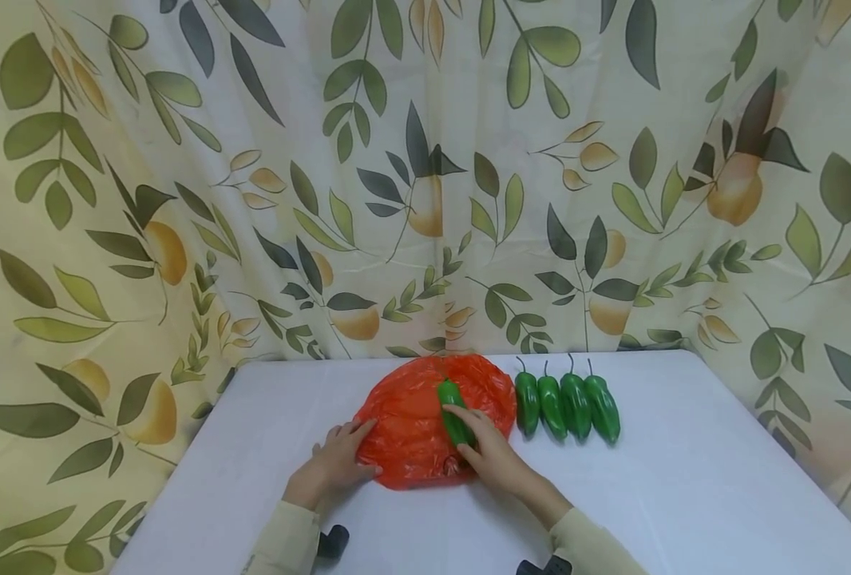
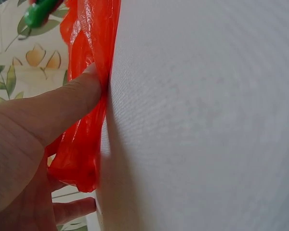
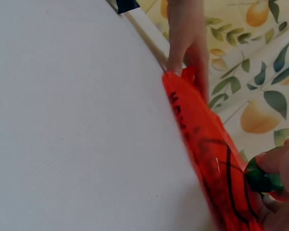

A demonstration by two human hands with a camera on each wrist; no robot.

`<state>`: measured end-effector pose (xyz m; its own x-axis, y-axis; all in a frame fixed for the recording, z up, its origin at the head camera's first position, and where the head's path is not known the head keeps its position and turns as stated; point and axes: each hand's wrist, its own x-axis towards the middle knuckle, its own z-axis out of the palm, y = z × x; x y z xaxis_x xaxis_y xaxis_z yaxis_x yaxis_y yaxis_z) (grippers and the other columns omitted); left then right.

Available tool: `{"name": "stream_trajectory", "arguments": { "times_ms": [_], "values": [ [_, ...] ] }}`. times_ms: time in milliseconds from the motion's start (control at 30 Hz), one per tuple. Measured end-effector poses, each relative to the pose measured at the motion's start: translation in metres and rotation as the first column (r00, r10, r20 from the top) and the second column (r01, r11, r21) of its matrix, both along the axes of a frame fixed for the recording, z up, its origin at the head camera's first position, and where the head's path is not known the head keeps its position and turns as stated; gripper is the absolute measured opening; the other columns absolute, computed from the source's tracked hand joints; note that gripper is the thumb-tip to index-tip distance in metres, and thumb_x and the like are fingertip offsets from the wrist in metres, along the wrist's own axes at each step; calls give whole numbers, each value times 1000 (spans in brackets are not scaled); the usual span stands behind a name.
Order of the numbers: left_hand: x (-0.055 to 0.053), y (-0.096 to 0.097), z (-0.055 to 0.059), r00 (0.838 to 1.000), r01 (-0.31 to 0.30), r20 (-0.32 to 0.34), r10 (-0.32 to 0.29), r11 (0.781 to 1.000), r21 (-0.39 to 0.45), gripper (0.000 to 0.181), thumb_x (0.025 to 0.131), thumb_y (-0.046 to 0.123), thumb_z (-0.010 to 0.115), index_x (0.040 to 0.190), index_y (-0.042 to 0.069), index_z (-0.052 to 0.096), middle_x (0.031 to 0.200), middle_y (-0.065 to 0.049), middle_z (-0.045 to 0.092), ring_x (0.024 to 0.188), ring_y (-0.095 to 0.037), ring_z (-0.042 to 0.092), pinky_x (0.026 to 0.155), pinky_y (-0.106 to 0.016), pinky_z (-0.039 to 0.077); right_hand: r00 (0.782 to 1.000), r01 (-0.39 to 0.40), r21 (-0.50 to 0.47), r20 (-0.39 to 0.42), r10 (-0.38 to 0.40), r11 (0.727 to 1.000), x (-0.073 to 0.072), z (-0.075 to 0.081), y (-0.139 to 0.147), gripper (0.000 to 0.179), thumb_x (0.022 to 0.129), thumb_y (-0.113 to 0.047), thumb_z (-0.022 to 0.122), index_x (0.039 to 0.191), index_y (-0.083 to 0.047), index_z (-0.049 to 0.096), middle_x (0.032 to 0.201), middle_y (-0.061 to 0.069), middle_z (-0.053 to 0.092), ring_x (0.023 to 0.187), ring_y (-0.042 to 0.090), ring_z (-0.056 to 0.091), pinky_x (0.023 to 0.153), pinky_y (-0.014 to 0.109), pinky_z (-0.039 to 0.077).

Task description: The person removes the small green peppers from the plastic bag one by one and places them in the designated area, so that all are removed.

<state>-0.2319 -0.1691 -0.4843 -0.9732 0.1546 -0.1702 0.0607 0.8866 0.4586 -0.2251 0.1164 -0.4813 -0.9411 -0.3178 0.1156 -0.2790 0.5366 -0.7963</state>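
A red plastic bag (image 1: pixel 404 423) lies puffed out on the white table. My right hand (image 1: pixel 493 455) grips a green pepper (image 1: pixel 454 411) over the bag's right part, thumb on one side and fingers on the other. In the right wrist view the blunt end of the pepper (image 3: pixel 262 175) shows between thumb and fingers, close by the bag. At the bag's left edge rests my left hand (image 1: pixel 339 459). The left wrist view has its straight thumb (image 2: pixel 72 103) pressing on the red plastic, the other fingers spread beyond the bag's corner and partly hidden.
Several green peppers (image 1: pixel 567 403) stand side by side in a row just right of the bag, stems pointing to the back. A curtain (image 1: pixel 425 184) printed with leaves and fruit hangs behind the white table (image 1: pixel 684 479).
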Motion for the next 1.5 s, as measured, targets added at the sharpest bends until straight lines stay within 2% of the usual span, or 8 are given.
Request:
{"name": "stream_trajectory", "arguments": {
  "times_ms": [200,367,500,667,800,900,1367,1500],
  "values": [
    [1,-1,2,1000,-4,-2,4,1000,-1,86,81,36,83,156,26,41,157,-10,42,143,-41,34,115,-75,28,998,12,-11,-55,-13,1000,8,9,11,66,95,-3,67,150,-31,46,139,10,53,119,24,54,94,39,56],
    [2,-1,2,1000,4,0,-4,1000,9,86,82,35,83,156,24,41,157,-11,42,144,-42,33,115,-76,25,997,16,2,-72,-15,1000,12,16,20,66,94,-4,67,150,-33,46,136,9,54,107,20,50,77,24,47],
    [3,-1,2,1000,6,-2,-6,1000,9,86,81,35,83,156,24,41,158,-11,42,144,-43,33,115,-76,24,996,17,11,-89,-16,1000,14,18,25,64,95,-5,66,150,-30,46,142,10,53,117,23,52,85,31,52],
    [3,1,1,1000,11,4,-11,1000,10,86,82,34,83,156,24,41,158,-11,41,144,-43,32,114,-77,24,993,23,25,-119,-20,999,17,17,34,57,97,-4,63,148,-24,49,143,13,54,133,33,52,107,55,49],
    [1,1,-1,1000,15,13,-15,1000,5,85,82,34,83,156,23,41,158,-13,40,144,-44,31,114,-78,24,991,38,38,-129,-33,999,17,21,42,54,97,-4,62,146,-23,50,135,13,56,110,23,58,89,36,56],
    [1,1,0,1000,11,16,-11,1000,0,85,82,35,82,156,23,41,159,-12,40,144,-44,31,114,-77,24,988,46,53,-149,-38,998,16,24,48,53,97,-3,63,145,-21,50,129,13,57,95,17,51,71,22,48],
    [0,-1,2,1000,10,-7,-10,1000,-11,86,82,36,83,156,25,40,157,-11,42,143,-41,34,114,-76,26,979,86,21,-188,-81,996,11,37,64,48,97,3,57,141,-15,51,147,21,50,124,38,53,83,38,55],
    [0,-1,1,1000,9,-5,-9,1000,-13,86,82,36,83,156,26,40,157,-11,42,143,-40,34,114,-75,27,980,99,18,-177,-94,995,11,43,70,48,96,3,58,141,-15,51,142,19,52,111,33,54,76,30,53]
  ]
}}
